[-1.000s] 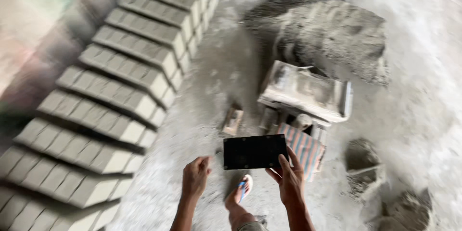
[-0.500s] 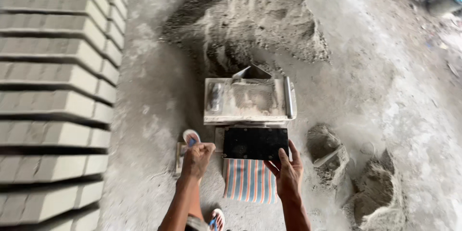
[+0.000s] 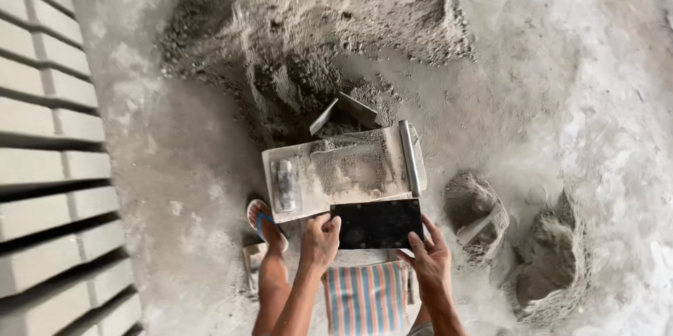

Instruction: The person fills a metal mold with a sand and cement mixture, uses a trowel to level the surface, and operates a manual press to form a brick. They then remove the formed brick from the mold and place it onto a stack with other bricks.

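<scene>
The black plate (image 3: 377,224) sits gripped at both ends, my left hand (image 3: 320,239) and right hand (image 3: 429,260) holding it just before the grey mould (image 3: 343,168), which already carries some mortar, not yet full.

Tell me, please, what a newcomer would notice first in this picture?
Probably the black flat plate at lower centre, held at its two ends by the left hand and right hand. Just above it sits a grey metal mould box, beneath a big heap of grey mix. Rows of pale bricks line the left edge.
</scene>
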